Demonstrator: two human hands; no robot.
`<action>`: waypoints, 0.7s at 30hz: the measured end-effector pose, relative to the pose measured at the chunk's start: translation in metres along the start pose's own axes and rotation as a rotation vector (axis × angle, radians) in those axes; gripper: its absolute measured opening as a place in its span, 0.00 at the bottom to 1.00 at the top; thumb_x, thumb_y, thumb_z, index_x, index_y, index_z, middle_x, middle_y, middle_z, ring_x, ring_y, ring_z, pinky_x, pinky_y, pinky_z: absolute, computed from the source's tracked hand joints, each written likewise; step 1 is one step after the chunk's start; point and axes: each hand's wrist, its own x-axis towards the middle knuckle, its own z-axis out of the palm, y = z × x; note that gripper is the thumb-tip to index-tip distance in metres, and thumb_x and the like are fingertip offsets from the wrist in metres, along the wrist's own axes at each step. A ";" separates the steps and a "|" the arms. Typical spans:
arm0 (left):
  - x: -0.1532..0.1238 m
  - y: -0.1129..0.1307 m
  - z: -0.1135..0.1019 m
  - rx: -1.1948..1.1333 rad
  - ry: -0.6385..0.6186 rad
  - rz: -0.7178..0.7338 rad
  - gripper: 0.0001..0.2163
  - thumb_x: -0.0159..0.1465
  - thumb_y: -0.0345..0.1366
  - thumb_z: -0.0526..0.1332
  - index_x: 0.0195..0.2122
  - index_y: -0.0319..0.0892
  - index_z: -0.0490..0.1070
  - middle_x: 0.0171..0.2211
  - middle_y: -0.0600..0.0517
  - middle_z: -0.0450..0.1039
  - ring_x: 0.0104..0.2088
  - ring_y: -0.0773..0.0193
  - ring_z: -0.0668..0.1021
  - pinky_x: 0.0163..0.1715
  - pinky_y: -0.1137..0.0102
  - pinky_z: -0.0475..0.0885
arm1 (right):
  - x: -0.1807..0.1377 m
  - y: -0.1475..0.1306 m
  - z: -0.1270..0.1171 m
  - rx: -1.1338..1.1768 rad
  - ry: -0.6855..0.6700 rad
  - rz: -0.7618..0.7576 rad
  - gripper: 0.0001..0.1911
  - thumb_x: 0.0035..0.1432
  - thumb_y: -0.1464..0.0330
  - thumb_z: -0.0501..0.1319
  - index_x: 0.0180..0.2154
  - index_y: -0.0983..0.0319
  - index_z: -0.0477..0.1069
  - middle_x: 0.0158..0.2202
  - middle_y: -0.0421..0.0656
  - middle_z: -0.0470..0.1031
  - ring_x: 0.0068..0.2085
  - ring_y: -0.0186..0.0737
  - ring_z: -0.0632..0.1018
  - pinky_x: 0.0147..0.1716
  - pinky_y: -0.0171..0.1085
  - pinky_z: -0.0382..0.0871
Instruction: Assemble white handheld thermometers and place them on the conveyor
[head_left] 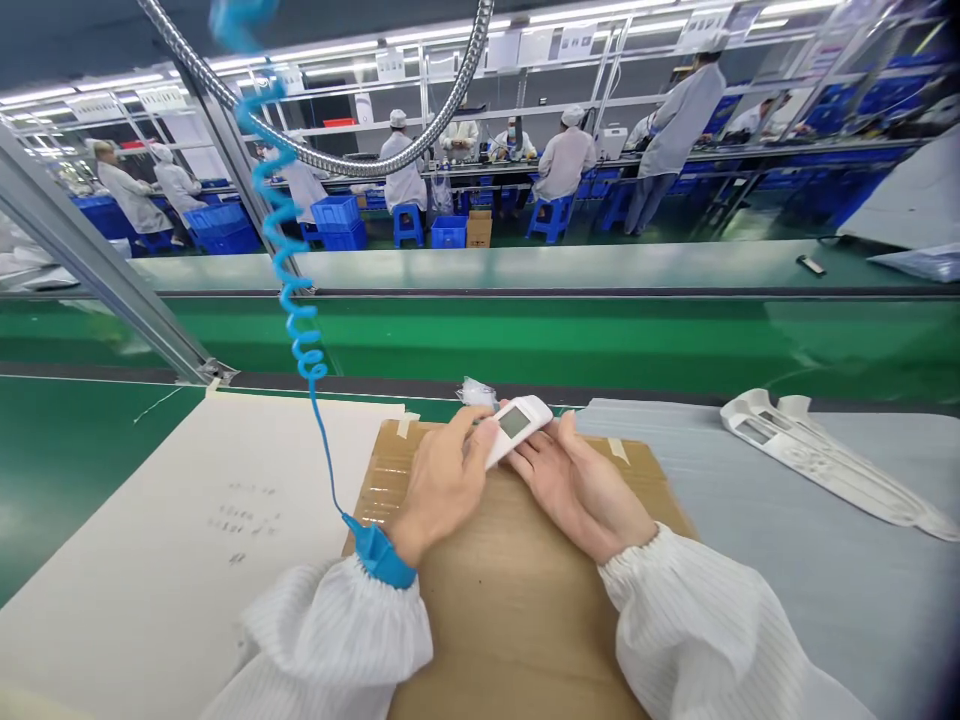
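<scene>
My left hand [448, 478] grips a white handheld device with a small grey display [517, 422], thumb on its near end and fingers along its far side. The device is tilted, its rounded end pointing up and right. Palm up, my right hand [577, 490] lies beside and partly under the device, fingers stretched out toward its lower edge; whether they bear its weight I cannot tell. Both hands are above a brown cardboard sheet [517, 620]. A small clear plastic bag [478, 391] lies just beyond them. A blue wrist strap [385, 556] with a coiled cord circles my left wrist.
A long white plastic housing part [825, 462] lies on the grey mat [787, 600] at right. Handwritten white paper [300, 500] covers the left side. The blue coiled cord [289, 240] hangs from above. Across the green conveyor belt [525, 340], people in white work at benches.
</scene>
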 end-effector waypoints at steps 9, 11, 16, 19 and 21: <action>0.006 0.001 -0.001 -0.528 -0.227 -0.430 0.21 0.69 0.54 0.52 0.29 0.40 0.65 0.19 0.55 0.68 0.10 0.75 0.62 0.12 0.77 0.53 | 0.001 0.004 -0.010 -0.043 0.030 -0.074 0.15 0.61 0.55 0.66 0.46 0.53 0.76 0.49 0.40 0.78 0.52 0.42 0.76 0.58 0.45 0.68; 0.005 0.004 -0.003 -0.557 -0.249 -0.449 0.22 0.68 0.55 0.53 0.31 0.40 0.66 0.19 0.55 0.68 0.11 0.75 0.62 0.12 0.77 0.52 | 0.001 0.004 -0.010 -0.082 0.029 -0.073 0.15 0.62 0.54 0.65 0.47 0.53 0.76 0.48 0.41 0.78 0.50 0.41 0.76 0.54 0.43 0.70; 0.017 0.001 -0.022 -0.678 -0.022 -0.364 0.17 0.67 0.51 0.59 0.40 0.39 0.68 0.30 0.52 0.72 0.17 0.76 0.66 0.16 0.78 0.56 | 0.000 0.003 -0.012 -0.129 0.091 -0.017 0.18 0.61 0.53 0.65 0.49 0.53 0.76 0.58 0.44 0.75 0.46 0.40 0.77 0.46 0.40 0.73; 0.043 -0.016 -0.047 -0.354 0.286 -0.351 0.12 0.67 0.39 0.59 0.50 0.42 0.65 0.41 0.47 0.75 0.26 0.71 0.74 0.22 0.76 0.64 | 0.000 0.003 -0.013 -0.135 0.117 -0.014 0.18 0.59 0.55 0.67 0.48 0.54 0.77 0.57 0.45 0.75 0.42 0.40 0.77 0.42 0.40 0.74; 0.068 -0.029 -0.069 -0.050 0.342 -0.454 0.16 0.64 0.31 0.60 0.52 0.41 0.64 0.40 0.45 0.76 0.29 0.65 0.77 0.26 0.73 0.67 | 0.000 0.003 -0.014 -0.133 0.113 -0.007 0.18 0.58 0.56 0.69 0.48 0.55 0.78 0.54 0.45 0.76 0.41 0.40 0.77 0.41 0.40 0.74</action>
